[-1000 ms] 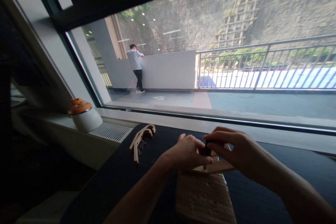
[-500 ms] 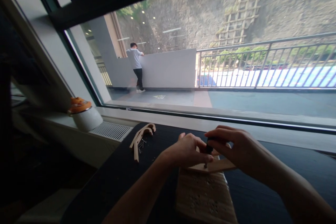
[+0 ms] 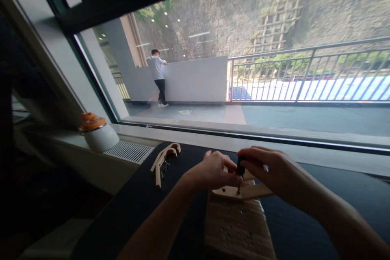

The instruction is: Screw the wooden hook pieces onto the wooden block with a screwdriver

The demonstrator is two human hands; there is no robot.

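A small black-handled screwdriver (image 3: 240, 166) stands nearly upright, its lower end at a screw (image 3: 238, 191) in a curved wooden piece (image 3: 252, 192). My right hand (image 3: 271, 166) has its fingers closed round the handle's top. From the other side, my left hand (image 3: 213, 170) pinches the screwdriver lower down with thumb and forefinger. A dark round hole (image 3: 224, 189) shows in the wooden piece left of the screw. The piece lies across a pitted wooden block (image 3: 237, 227); part of a second wooden piece shows behind, mostly hidden by my hands.
Two curved wooden hooks (image 3: 158, 166) lie at the left of the black table (image 3: 122, 211), with several loose screws (image 3: 165, 167) beside them. A white container with an orange top (image 3: 100, 134) stands by the vent grille (image 3: 131, 152). Beyond the window, a person (image 3: 157, 75) leans on a wall.
My left hand has shifted slightly left and up, uncovering the hole and the left end of the wooden piece. The screwdriver has become more visible; my right hand stays nearly in place.
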